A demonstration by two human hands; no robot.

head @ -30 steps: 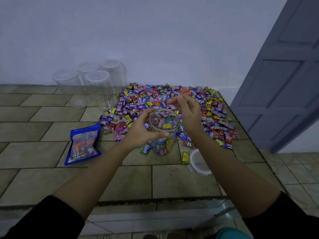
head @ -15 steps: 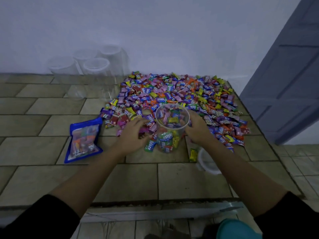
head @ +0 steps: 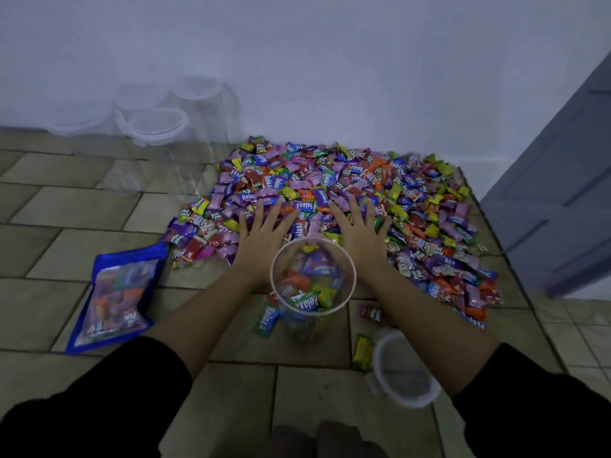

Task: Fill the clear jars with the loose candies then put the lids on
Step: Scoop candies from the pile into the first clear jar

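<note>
A clear jar [head: 344, 271], partly filled with wrapped candies, stands open on the tiled surface in front of me. Beyond it spreads a big pile of colourful loose candies [head: 347, 190]. My left hand [head: 264, 238] lies flat on the pile just left of the jar, fingers spread and straight. My right hand [head: 360, 234] lies flat on the pile just right of the jar, fingers spread too. A clear lid [head: 405, 368] rests on the tiles to the right of the jar, under my right forearm.
Several clear lidded jars [head: 158, 127] stand at the back left against the white wall. A blue candy bag [head: 115, 295] lies flat at the left. A few stray candies [head: 362, 352] sit near the jar. A grey door [head: 562, 193] stands at the right, past the surface's edge.
Both hands left the jar's rim, dropped beside it and moved forward onto the candy pile, fingers now spread flat. The camera has moved closer and tilted down.
</note>
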